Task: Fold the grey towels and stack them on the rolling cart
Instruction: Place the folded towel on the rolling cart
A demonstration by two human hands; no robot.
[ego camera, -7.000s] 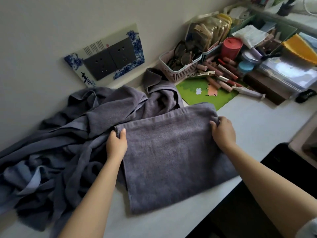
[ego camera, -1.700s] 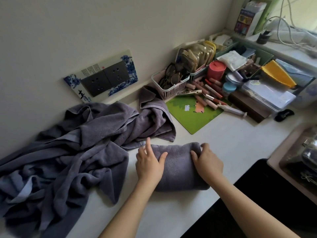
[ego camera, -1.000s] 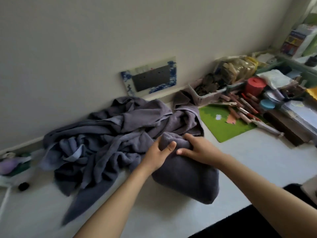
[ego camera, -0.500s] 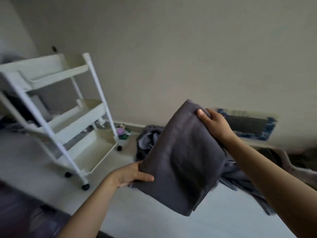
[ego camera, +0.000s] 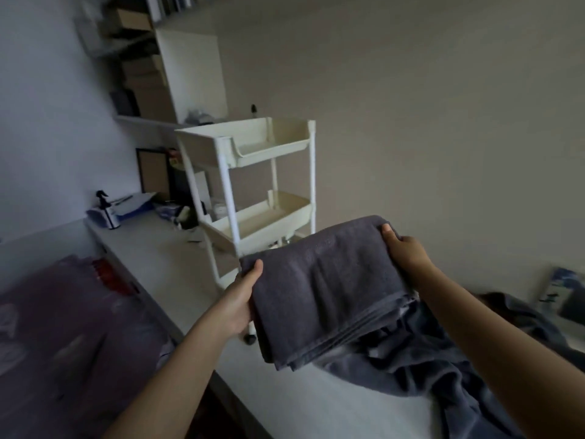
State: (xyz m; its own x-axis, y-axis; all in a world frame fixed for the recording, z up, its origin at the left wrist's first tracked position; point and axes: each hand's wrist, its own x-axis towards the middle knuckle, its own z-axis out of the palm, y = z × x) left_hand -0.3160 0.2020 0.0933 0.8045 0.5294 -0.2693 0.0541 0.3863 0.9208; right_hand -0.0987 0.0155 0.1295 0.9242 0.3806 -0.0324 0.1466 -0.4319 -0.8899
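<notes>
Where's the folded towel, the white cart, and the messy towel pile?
folded towel (ego camera: 323,289), head view, middle of its top face.
white cart (ego camera: 269,153), head view, front wall of top tray.
messy towel pile (ego camera: 421,365), head view, crumpled middle.

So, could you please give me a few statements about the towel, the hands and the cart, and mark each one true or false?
1. The folded grey towel is held in the air by both hands. True: the left hand and the right hand grip opposite sides.
2. The white rolling cart already holds a stack of towels. False: the two trays in view show no towels.
3. Unfolded grey towels lie on the white counter, below the held one. True.
4. The cart stands to the person's right. False: it stands ahead and to the left, behind the held towel.
</notes>
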